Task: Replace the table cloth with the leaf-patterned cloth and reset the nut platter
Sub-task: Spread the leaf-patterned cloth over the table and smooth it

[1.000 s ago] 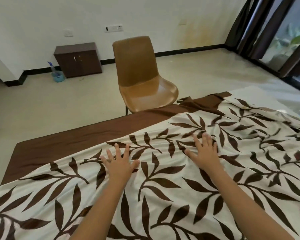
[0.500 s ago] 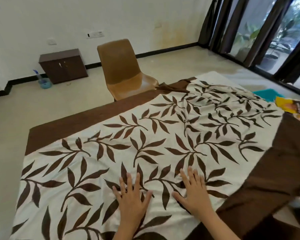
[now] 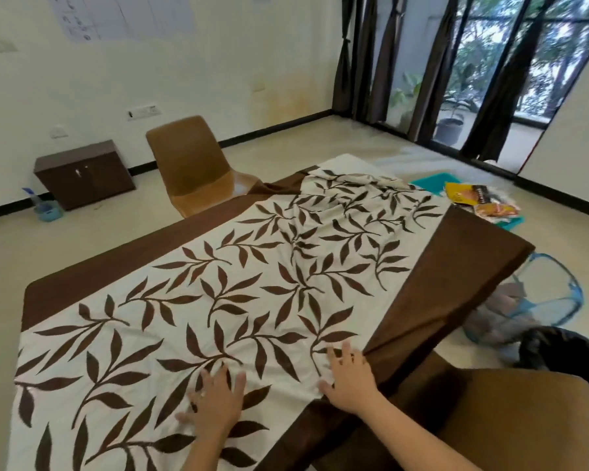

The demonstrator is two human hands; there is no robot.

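The leaf-patterned cloth, cream with brown leaves and a wide brown border, lies spread over the table, wrinkled at the far right. My left hand rests flat on its near part with fingers apart. My right hand presses flat where the cream field meets the brown border, which hangs over the right edge. Snack packets lie on a teal tray just beyond the far right corner. No nut platter is in view.
A brown chair stands at the table's far side, another chair at the near right. A blue wire basket and a black bin sit on the floor to the right. A dark cabinet stands by the wall.
Both hands slid back along the cloth toward me and to the right. My view swung right, bringing the brown border, the packets and the basket into sight.
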